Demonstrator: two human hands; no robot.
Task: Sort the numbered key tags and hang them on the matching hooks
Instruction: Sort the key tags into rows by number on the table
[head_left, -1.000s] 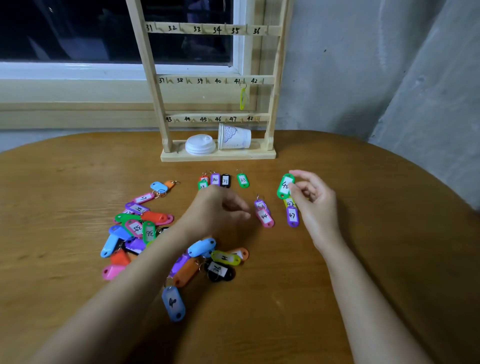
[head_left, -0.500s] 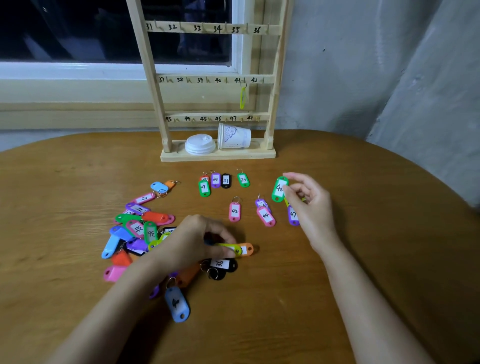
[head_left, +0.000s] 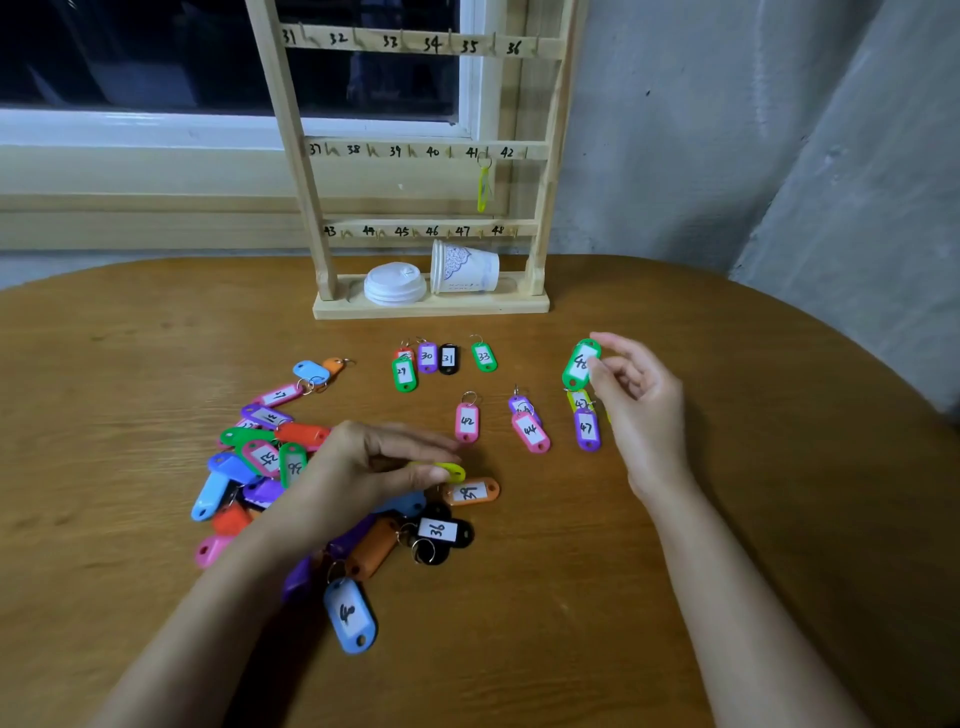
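Note:
A wooden hook rack (head_left: 306, 171) numbered 31 to 48 stands at the table's far edge, with one yellow-green tag (head_left: 483, 188) hanging at hook 41. A heap of coloured key tags (head_left: 260, 457) lies at the left. Sorted tags lie in rows: 29, 30, 31, 33 (head_left: 484, 356), then pink 42 (head_left: 467, 422), pink 44 (head_left: 530, 431), purple 47 (head_left: 587, 428). My right hand (head_left: 641, 410) pinches the green tag 48 (head_left: 580, 365) just above the table. My left hand (head_left: 374, 467) grips a yellow tag (head_left: 451, 471) beside the orange tag 39 (head_left: 471, 492).
White cup lids (head_left: 395, 283) and a paper cup on its side (head_left: 464, 267) rest on the rack's base. A black tag 36 (head_left: 441, 531) and a blue tag (head_left: 350, 616) lie near my left forearm. A grey wall rises to the right of the round wooden table (head_left: 779, 467).
My left hand left the pink tag 42 in the middle row, drew back to the heap and took a yellow tag. My right hand kept the green tag 48, shifting slightly.

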